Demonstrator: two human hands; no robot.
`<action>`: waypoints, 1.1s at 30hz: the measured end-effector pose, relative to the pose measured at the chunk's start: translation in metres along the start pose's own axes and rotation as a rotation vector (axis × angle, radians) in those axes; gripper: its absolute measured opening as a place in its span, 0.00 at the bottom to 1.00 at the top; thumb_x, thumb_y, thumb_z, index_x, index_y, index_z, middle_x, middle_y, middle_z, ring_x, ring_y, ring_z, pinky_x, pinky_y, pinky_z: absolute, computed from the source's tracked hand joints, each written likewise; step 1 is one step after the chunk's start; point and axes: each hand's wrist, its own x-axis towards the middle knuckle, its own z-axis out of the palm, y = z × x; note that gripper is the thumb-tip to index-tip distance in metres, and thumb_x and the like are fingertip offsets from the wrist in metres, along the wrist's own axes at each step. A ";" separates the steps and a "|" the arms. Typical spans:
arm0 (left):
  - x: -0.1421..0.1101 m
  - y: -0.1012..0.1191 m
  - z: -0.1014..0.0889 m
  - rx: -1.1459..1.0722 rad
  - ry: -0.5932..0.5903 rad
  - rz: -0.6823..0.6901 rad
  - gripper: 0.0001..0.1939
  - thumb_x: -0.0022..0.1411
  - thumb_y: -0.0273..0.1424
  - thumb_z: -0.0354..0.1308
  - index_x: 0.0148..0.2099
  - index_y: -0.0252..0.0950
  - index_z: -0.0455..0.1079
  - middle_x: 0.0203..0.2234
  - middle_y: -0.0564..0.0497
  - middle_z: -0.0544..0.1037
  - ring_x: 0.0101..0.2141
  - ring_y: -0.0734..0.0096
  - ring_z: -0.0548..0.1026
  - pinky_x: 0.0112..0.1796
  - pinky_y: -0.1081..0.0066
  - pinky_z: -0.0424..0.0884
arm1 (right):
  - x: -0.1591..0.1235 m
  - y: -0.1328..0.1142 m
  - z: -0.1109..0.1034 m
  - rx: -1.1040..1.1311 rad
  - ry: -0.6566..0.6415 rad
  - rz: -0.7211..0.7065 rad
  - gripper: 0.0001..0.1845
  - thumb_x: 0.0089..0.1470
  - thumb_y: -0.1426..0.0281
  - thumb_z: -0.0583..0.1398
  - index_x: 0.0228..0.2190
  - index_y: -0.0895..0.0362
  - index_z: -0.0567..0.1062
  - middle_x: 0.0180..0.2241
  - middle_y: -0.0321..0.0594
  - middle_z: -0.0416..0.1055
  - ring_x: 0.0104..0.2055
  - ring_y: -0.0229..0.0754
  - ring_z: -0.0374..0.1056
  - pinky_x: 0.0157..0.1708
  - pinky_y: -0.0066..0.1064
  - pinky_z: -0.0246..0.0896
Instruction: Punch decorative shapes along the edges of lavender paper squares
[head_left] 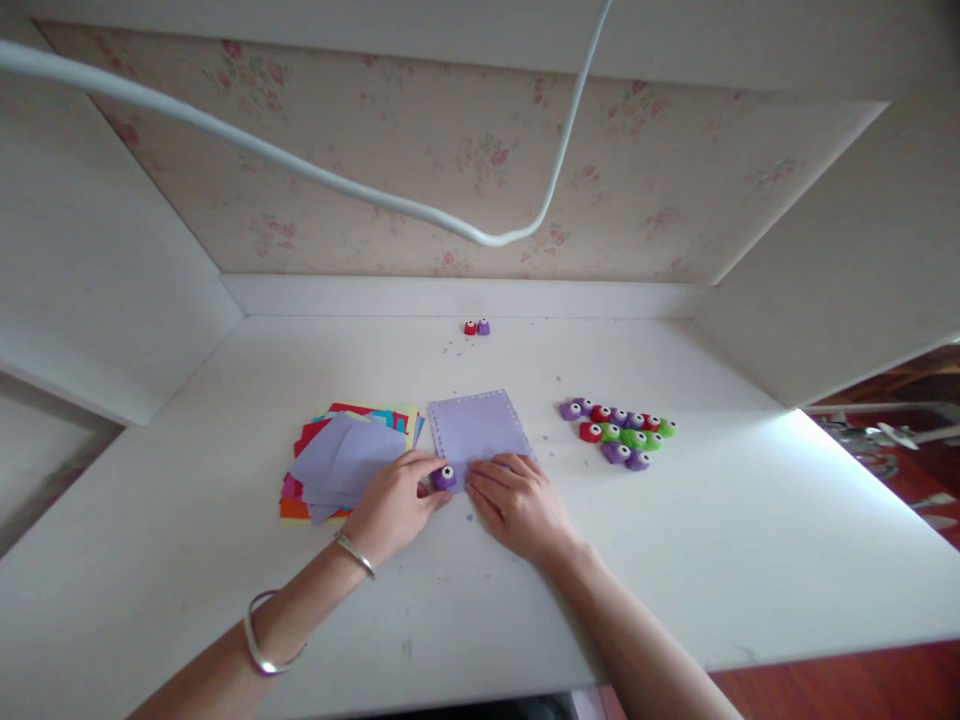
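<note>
White cord: hung across the upper view in a low V, nearest the lens, [360, 198] its bend set before the floral wallpaper [405, 140].
Left hand: closed around a purple punch [444, 479], which is clasped between thumb and fingers; the hand [397, 502] is reached in from the lower left.
Bangles: two silver bangles [255, 635] are worn on the left wrist and forearm.
Right hand: laid flat on the lilac sheet [480, 425], fingers close together, the near part pressed down; the hand [529, 503] is angled toward the far left.
Punch position: held at the sheet's near left corner, its white, star-marked button turned up; which way its slot is pointed cannot be told, as it is partly covered by fingers.
Sheet direction: far edge turned to the wall, sides slanted slightly leftward going away; its long axis cannot be judged for certain under this foreshortening.
Sheet border: small cut-outs are lined along the left, far and right edges.
Paper pile: coloured sheets [345, 460] are heaped left, lilac uppermost.
Punch cluster: red, purple and green punches [634, 438] are grouped in slanting rows at right.
Far pair: one red punch [470, 328] and one purple one are stood side by side near the wall.
Tabletop: paper bits are scattered over the white tabletop [450, 625].
</note>
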 end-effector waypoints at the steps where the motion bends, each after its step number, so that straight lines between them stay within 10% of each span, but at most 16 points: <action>1: -0.002 -0.001 0.000 0.022 0.012 0.014 0.15 0.58 0.31 0.61 0.49 0.40 0.75 0.44 0.49 0.77 0.33 0.69 0.78 0.38 0.71 0.75 | 0.000 0.000 0.000 0.002 -0.005 0.002 0.11 0.62 0.69 0.57 0.43 0.53 0.78 0.44 0.39 0.78 0.44 0.44 0.70 0.46 0.38 0.61; 18: -0.045 -0.008 -0.024 0.013 0.194 0.051 0.16 0.65 0.38 0.55 0.53 0.41 0.69 0.44 0.50 0.76 0.28 0.74 0.77 0.34 0.72 0.77 | -0.001 -0.001 -0.003 0.099 0.026 0.018 0.13 0.61 0.71 0.57 0.45 0.52 0.77 0.45 0.41 0.77 0.45 0.47 0.70 0.48 0.42 0.63; 27: -0.067 0.027 0.014 -0.090 0.173 0.291 0.20 0.65 0.27 0.56 0.58 0.46 0.62 0.45 0.52 0.77 0.38 0.73 0.78 0.42 0.74 0.77 | -0.018 -0.054 -0.032 0.941 -0.099 0.399 0.20 0.59 0.65 0.60 0.53 0.49 0.71 0.49 0.42 0.72 0.44 0.41 0.72 0.42 0.32 0.72; 33: -0.061 0.037 0.028 0.067 0.127 0.353 0.20 0.66 0.28 0.55 0.59 0.42 0.61 0.51 0.48 0.74 0.48 0.66 0.75 0.49 0.65 0.75 | -0.047 -0.037 -0.040 0.949 0.081 0.724 0.16 0.56 0.61 0.62 0.45 0.53 0.74 0.40 0.42 0.77 0.38 0.42 0.73 0.35 0.30 0.70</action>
